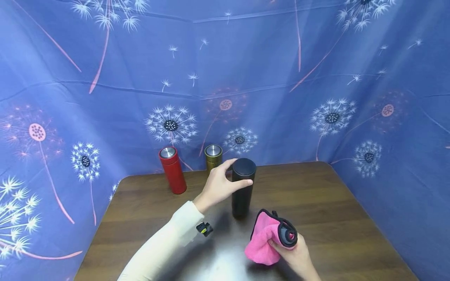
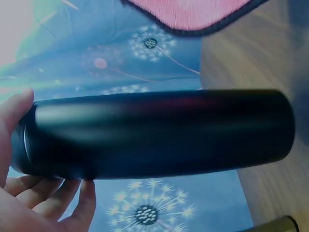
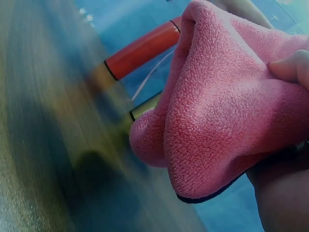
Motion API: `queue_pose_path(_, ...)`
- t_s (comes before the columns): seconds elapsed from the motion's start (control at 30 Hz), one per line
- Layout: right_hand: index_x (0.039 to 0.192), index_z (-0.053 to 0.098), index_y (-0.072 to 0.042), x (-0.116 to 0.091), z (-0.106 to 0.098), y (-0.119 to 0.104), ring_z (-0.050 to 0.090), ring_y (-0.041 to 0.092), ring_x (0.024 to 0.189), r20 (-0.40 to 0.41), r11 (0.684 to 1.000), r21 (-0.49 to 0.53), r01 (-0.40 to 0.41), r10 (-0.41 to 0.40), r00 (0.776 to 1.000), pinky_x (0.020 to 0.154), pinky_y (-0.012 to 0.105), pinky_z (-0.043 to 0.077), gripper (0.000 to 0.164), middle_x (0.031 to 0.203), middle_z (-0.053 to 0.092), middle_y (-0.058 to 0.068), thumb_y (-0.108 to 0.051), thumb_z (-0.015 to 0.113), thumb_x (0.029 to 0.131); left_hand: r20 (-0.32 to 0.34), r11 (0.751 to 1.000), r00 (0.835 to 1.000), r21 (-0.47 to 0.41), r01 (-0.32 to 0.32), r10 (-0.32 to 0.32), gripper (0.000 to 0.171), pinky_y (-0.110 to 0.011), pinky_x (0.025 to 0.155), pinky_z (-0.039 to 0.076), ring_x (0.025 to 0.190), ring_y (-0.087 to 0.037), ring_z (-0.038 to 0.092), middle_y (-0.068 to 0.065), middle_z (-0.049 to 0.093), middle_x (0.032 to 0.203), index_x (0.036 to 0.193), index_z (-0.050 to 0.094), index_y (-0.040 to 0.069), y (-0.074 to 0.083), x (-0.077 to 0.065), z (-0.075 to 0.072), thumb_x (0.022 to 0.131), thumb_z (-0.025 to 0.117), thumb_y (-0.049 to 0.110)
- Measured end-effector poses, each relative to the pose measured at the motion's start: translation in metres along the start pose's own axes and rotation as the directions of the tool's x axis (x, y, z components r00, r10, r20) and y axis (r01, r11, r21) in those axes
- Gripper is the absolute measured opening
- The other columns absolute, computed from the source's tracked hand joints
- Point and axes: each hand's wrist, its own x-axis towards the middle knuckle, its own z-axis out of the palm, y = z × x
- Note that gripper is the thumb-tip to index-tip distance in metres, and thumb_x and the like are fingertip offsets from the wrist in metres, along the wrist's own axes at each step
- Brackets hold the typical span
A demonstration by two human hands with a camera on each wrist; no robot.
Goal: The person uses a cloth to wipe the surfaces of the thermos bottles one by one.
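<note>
My left hand grips a black thermos flask near its top, thumb on one side and fingers on the other. In the left wrist view the flask's smooth dark body spans most of the picture. It stands about upright; whether its base touches the table I cannot tell. To the right and nearer, my right hand holds a bunched pink cloth with black edging, a little apart from the flask. The right wrist view shows the fluffy cloth with the thumb pressed on it.
A red thermos flask with a silver lid stands at the back left of the wooden table. Behind my left hand is a gold-green flask, partly hidden. A blue dandelion-patterned curtain hangs along the back and sides.
</note>
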Motion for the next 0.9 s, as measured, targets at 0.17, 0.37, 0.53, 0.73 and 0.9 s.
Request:
queue_pose_path(0.17, 0.103, 0.070, 0.000, 0.005, 0.004, -0.003, 0.066, 0.005, 0.086, 0.045, 0.997, 0.061, 0.043, -0.046, 0.998, 0.080, 0.015, 0.050, 0.044, 0.094, 0.071, -0.008, 0.018, 0.081, 0.064, 0.005, 1.000, 1.000, -0.009, -0.022, 0.022, 0.069, -0.034, 0.080, 0.056, 0.091, -0.006, 0.067, 0.013, 0.070, 0.107, 0.133, 0.062, 0.019, 0.011, -0.037, -0.022, 0.074, 0.088, 0.046)
queue_pose_path(0.37, 0.104, 0.070, -0.002, 0.008, 0.009, -0.007, 0.065, 0.003, 0.087, 0.055, 0.997, 0.065, 0.043, -0.047, 0.997, 0.079, 0.014, 0.049, 0.048, 0.095, 0.071, -0.011, 0.017, 0.082, 0.062, 0.014, 0.999, 1.000, -0.039, 0.016, -0.016, 0.066, -0.033, 0.085, 0.055, 0.095, -0.006, 0.068, 0.019, 0.068, 0.113, 0.131, 0.062, 0.027, 0.019, -0.077, -0.038, 0.074, 0.089, 0.043)
queue_pose_path(0.53, 0.103, 0.071, -0.003, 0.010, 0.012, -0.008, 0.066, 0.003, 0.086, 0.065, 0.994, 0.079, 0.074, -0.079, 0.995, 0.078, 0.014, 0.049, 0.050, 0.095, 0.071, -0.010, 0.018, 0.082, 0.060, 0.013, 0.997, 0.999, -0.072, 0.041, -0.040, 0.065, -0.033, 0.088, 0.055, 0.100, -0.008, 0.068, 0.019, 0.067, 0.115, 0.131, 0.061, 0.032, 0.017, -0.100, -0.040, 0.074, 0.089, 0.042)
queue_pose_path(0.73, 0.105, 0.070, 0.000, 0.010, 0.016, -0.010, 0.066, 0.004, 0.087, 0.089, 0.995, 0.083, 0.062, -0.069, 0.994, 0.078, 0.014, 0.049, 0.048, 0.096, 0.071, -0.010, 0.017, 0.083, 0.062, 0.016, 0.994, 1.000, -0.110, 0.004, -0.002, 0.065, -0.034, 0.090, 0.054, 0.108, -0.012, 0.065, 0.014, 0.067, 0.118, 0.133, 0.061, 0.028, 0.010, -0.116, -0.038, 0.076, 0.089, 0.036)
queue_pose_path(0.9, 0.105, 0.066, 0.008, 0.008, 0.019, -0.012, 0.066, 0.004, 0.087, 0.098, 0.998, 0.062, 0.027, -0.033, 0.995, 0.077, 0.015, 0.050, 0.046, 0.095, 0.070, -0.011, 0.014, 0.084, 0.062, -0.003, 0.994, 1.000, -0.107, -0.007, 0.007, 0.063, -0.034, 0.089, 0.055, 0.106, -0.013, 0.066, 0.013, 0.068, 0.117, 0.132, 0.062, 0.027, 0.004, -0.123, -0.037, 0.075, 0.090, 0.034)
